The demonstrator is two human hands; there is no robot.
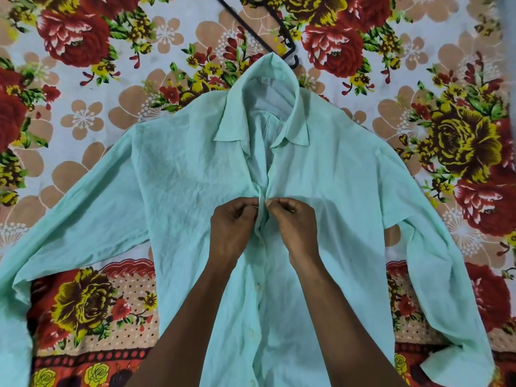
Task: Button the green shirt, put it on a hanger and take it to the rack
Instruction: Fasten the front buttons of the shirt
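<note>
Green shirt [195,191] lies flat, front side up, on a flowered bedsheet [83,113], collar [268,107] pointing away from the person, both sleeves spread out to the sides. Left hand [233,229] and right hand [296,227] meet at the shirt's front opening, about chest height, knuckles up. Left hand pinches the left edge of the opening between thumb and curled fingers; right hand pinches the opposite edge the same way, thumb tip visible at the seam. The two hands nearly touch; cloth is bunched and puckered between them. The button being worked is hidden under the fingers, so cannot tell whether it is through its hole. Below the hands, the front edges lie closed, with a row of pale buttons [258,287] showing down the middle. Above the hands, the front stands open up to the collar. Black hanger [282,37] lies on the bedsheet beyond the collar, its lower end just beside the collar's back edge; top part runs out of view.
</note>
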